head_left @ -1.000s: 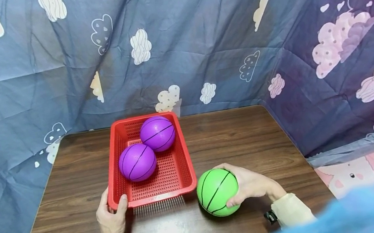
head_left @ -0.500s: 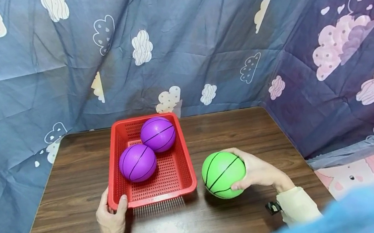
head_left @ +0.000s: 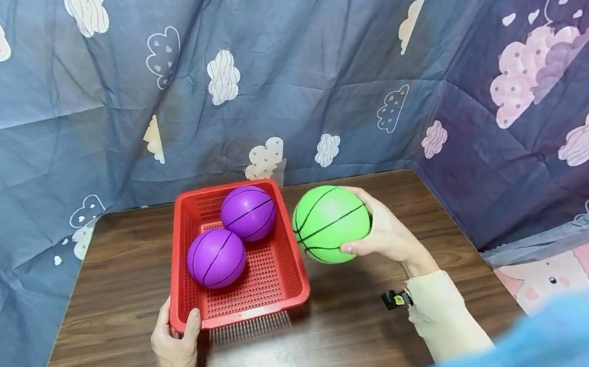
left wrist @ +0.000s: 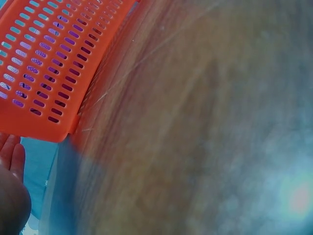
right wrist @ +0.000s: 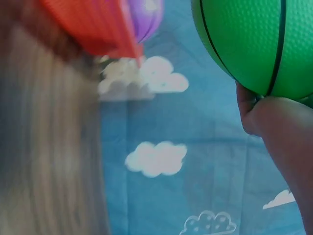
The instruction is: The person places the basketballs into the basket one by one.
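Observation:
My left hand [head_left: 176,346] grips the near left corner of a red perforated plastic basket [head_left: 246,313], its thumb over the rim. Inside that basket two purple balls with black seam lines touch each other: one purple ball [head_left: 217,259] at the left, another purple ball [head_left: 249,213] toward the far right corner. With my right hand [head_left: 387,230] I hold a green ball [head_left: 331,223] with black lines, raised above the table just right of the basket's right rim. Fingers behind the green ball are partly hidden. In the right wrist view the green ball [right wrist: 254,44] sits against the hand.
The brown wood-grain table [head_left: 102,293] carries the basket. A blue cloud-print cloth [head_left: 277,82] hangs along its far edge and continues on the right. A blurred blue thing [head_left: 532,345] covers the lower right of the head view.
My right hand has lifted the green ball from the near table area, first rightward, then up and back left beside the basket. The left hand and basket have stayed put.

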Motion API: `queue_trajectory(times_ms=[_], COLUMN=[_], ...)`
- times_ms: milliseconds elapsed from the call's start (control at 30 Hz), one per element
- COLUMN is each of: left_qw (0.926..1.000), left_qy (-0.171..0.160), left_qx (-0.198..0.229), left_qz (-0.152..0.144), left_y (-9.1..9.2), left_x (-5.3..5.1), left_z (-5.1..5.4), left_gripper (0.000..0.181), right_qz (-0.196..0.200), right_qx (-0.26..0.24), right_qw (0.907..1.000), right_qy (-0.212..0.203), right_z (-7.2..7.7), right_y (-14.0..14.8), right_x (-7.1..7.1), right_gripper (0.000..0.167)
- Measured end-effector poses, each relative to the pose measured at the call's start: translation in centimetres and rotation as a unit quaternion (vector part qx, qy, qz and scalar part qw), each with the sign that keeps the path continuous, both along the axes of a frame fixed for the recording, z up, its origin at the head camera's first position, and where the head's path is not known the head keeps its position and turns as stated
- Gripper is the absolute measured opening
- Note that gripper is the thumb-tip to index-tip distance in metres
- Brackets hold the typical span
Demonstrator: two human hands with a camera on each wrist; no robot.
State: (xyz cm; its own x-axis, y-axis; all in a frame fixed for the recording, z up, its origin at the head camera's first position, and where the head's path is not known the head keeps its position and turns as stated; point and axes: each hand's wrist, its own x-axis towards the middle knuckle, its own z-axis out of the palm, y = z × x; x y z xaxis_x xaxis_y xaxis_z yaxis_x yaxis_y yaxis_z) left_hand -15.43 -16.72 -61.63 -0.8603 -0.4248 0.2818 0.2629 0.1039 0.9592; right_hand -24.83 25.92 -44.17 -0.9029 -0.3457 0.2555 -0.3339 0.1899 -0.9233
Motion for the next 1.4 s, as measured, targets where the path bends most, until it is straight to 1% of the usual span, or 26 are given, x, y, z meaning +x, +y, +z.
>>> queue_trajectory(times_ms=[133, 233, 367, 467, 667, 900, 1033, 1200, 1267, 1400], left_qw=[1.0, 0.9999, 0.9998, 0.9998, 0.9998, 0.9999, 0.9998, 0.9994, 0.9991, 0.9991], left_qy=[0.006, 0.011, 0.017, 0.017, 0.011, 0.014, 0.022, 0.027, 0.027, 0.027], left_qx=[-0.002, -0.006, 0.003, 0.01, 0.014, 0.001, 0.002, 0.021, 0.03, 0.03], left_qz=[0.002, 0.006, 0.002, -0.002, -0.007, 0.005, 0.004, -0.006, -0.01, -0.011], left_y=[0.0, 0.0, 0.0, 0.0, -0.1, -0.2, -0.1, -0.1, -0.2, -0.1], left_x=[0.1, 0.1, 0.0, -0.1, -0.1, -0.1, -0.1, -0.3, -0.3, -0.2], left_z=[0.0, 0.0, 0.2, 0.2, 0.1, 0.2, 0.4, 0.2, 0.1, 0.1], left_gripper=[0.052, 0.052, 0.051, 0.052, 0.051, 0.051, 0.05, 0.052, 0.053, 0.053], right_qz=[-0.027, -0.045, -0.05, -0.046, -0.029, -0.027, -0.02, -0.008, -0.01, -0.016], right_qx=[-0.042, -0.06, -0.071, -0.073, -0.077, -0.065, -0.063, -0.073, -0.074, -0.068], right_qw=[0.9985, 0.9965, 0.9952, 0.9953, 0.9961, 0.9974, 0.9978, 0.9973, 0.9971, 0.997], right_qy=[0.022, 0.037, 0.046, 0.045, 0.034, 0.019, 0.007, -0.009, -0.016, -0.033], right_z=[1.0, 1.6, 1.8, 1.6, 0.4, -1.6, -2.7, -4.2, -4.7, -5.6], right_y=[-2.3, -4.0, -6.0, -7.1, -8.9, -10.5, -10.9, -11.4, -11.6, -12.0], right_x=[-0.9, -1.4, -2.0, -2.4, -3.2, -4.1, -4.2, -4.1, -4.1, -4.0], right_gripper=[0.102, 0.101, 0.1, 0.1, 0.102, 0.104, 0.106, 0.105, 0.103, 0.101])
